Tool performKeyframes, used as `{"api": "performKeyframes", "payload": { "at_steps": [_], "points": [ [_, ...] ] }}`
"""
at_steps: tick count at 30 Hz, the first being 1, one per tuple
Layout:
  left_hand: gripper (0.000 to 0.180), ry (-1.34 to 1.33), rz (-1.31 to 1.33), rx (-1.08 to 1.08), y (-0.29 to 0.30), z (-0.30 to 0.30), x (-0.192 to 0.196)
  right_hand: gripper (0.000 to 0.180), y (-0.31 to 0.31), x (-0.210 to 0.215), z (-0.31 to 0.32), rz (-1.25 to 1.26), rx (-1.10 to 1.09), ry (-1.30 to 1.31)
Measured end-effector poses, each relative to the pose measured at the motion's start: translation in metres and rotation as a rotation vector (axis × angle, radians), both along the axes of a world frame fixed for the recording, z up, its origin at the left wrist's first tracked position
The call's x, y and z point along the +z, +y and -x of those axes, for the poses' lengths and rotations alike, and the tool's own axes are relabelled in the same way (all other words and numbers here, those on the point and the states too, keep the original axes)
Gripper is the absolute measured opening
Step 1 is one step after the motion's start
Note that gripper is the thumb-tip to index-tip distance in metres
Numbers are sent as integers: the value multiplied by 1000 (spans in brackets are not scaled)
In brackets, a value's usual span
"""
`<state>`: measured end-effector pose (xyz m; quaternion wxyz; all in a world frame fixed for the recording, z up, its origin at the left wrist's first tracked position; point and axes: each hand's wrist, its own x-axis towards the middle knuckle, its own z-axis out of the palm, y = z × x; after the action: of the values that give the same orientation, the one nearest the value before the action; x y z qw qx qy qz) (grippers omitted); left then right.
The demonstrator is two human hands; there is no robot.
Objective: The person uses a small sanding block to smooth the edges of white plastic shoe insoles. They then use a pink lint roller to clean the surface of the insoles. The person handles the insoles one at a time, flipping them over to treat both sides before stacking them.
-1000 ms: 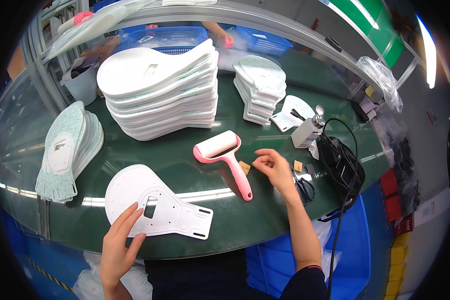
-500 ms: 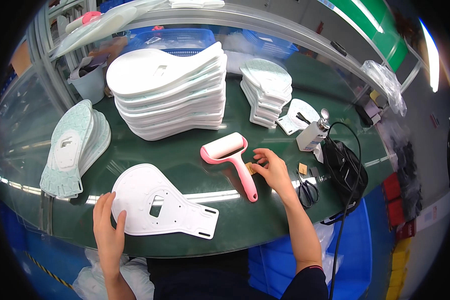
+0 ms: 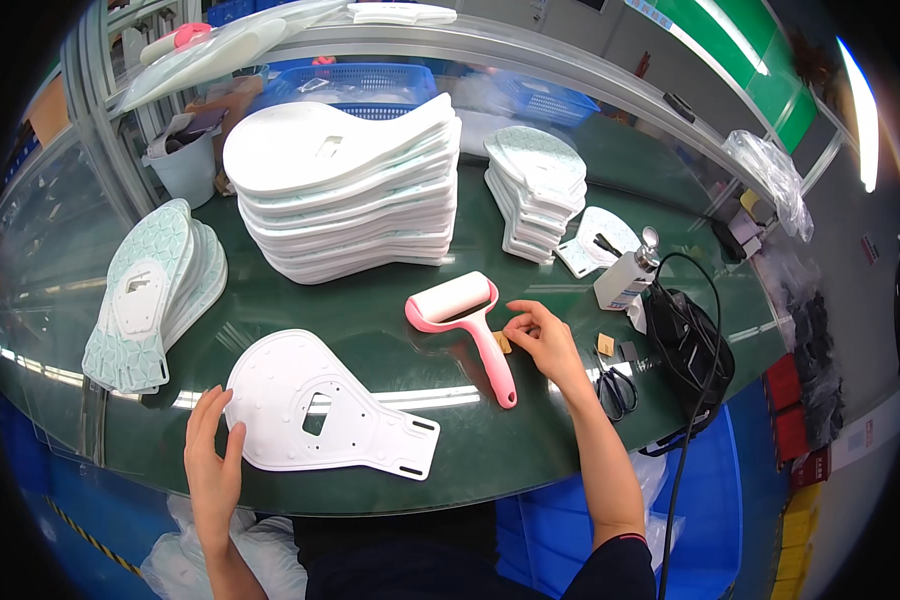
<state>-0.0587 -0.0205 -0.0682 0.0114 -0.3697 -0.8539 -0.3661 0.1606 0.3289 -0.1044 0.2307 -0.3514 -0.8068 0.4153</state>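
A white plastic panel (image 3: 270, 400), round at one end with a slotted tab at the other, lies flat on the green table. My left hand (image 3: 213, 450) rests at its rounded left edge, fingers stretched and thumb apart, holding nothing. Right of the panel is a lint roller (image 3: 462, 300) with a white roll and pink handle. My right hand (image 3: 548, 345) is beside that handle, its fingers bent and the fingertips pinched at a small tan piece (image 3: 504, 343) on the table. The fingers partly cover this piece.
Tall white panels are stacked (image 3: 345, 235) at the back, with a smaller stack (image 3: 535, 190) rightward. Green-patterned panels (image 3: 135, 300) lie left. A pump bottle (image 3: 625, 280), scissors (image 3: 618, 392), another small tan piece (image 3: 605, 345) and a black bag (image 3: 688, 345) sit right. A cable crosses the bag.
The fingers of my right hand have drawn closer together at the small tan piece. My left hand stays at the panel's edge. The whole view has shifted slightly.
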Motion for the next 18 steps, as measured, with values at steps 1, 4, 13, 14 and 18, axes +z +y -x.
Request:
{"api": "performKeyframes", "payload": {
  "at_steps": [1,4,13,14,18],
  "points": [
    [31,-4,-4,0,0,0,0,32,2,-2,-1,18,-2,6],
    [31,0,-8,4,-1,2,-2,33,6,-2,-10,32,-19,69],
    [35,114,94,215,-10,17,-21,41,3,31,-56,-854,-397,-240],
    [38,104,102,222,-6,17,-22,40,-15,36,-40,-808,-316,-168],
    [47,-55,117,204,11,16,-20,40,-64,26,8,-625,-12,-108]
  ]
}}
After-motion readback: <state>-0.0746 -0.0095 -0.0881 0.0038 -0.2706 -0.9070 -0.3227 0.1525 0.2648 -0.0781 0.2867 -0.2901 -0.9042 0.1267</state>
